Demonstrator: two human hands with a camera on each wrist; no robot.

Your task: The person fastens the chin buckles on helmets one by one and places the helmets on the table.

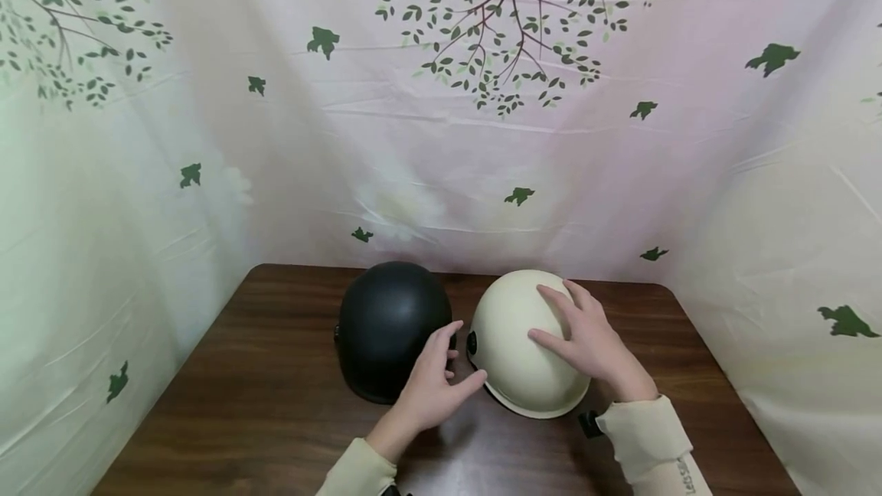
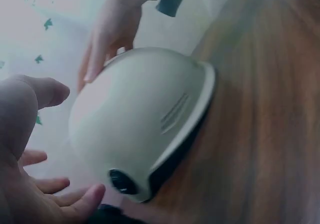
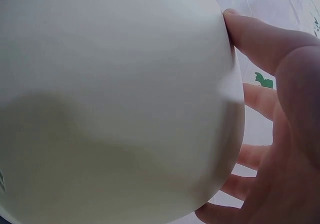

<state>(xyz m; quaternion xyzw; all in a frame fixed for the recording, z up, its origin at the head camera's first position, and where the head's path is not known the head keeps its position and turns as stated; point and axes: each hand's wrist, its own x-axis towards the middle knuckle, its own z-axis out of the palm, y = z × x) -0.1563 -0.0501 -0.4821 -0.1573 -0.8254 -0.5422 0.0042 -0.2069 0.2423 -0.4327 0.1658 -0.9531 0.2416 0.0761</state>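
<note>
A cream helmet (image 1: pixel 520 350) rests dome-up on the wooden table, with a round black fitting low on its side. To its left stands a black helmet (image 1: pixel 389 327). My right hand (image 1: pixel 589 331) lies over the upper right of the cream helmet, fingers spread; in the right wrist view its fingertips touch the smooth shell (image 3: pixel 120 99). Between the two helmets is my left hand (image 1: pixel 434 381), thumb and fingers apart. A gap separates it from the cream helmet (image 2: pixel 145 109) in the left wrist view. From the head view I cannot tell whether it touches the black helmet.
The brown table (image 1: pixel 262 373) has rounded back corners. Behind and on both sides hangs a pale cloth (image 1: pixel 427 167) printed with branches and green leaves. A black strap (image 1: pixel 590 424) shows at the right sleeve cuff.
</note>
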